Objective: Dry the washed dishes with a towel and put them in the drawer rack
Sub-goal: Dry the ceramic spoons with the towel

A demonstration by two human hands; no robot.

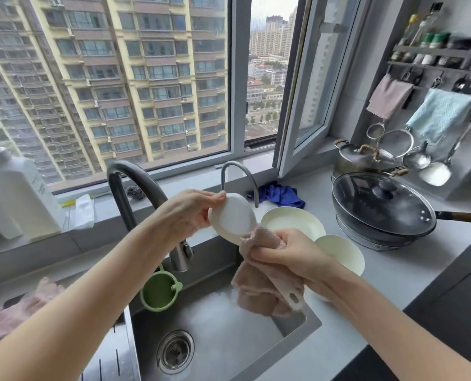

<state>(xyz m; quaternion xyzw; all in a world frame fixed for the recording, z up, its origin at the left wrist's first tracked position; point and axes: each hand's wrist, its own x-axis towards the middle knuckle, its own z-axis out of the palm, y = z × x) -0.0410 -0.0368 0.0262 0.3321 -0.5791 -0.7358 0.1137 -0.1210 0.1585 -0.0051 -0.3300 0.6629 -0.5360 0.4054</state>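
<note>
My left hand grips a small white bowl by its rim, its underside turned toward me, held over the sink. My right hand clutches a pink towel and presses it against the bowl's lower edge; the rest of the towel hangs down over the sink. Behind my right hand, two more cream dishes rest on the counter: a plate and a bowl, partly hidden by the hand.
A steel sink lies below, with a dark tap and a slimmer tap. A green strainer hangs at the sink's edge. A lidded wok sits on the right counter. A soap bottle stands left.
</note>
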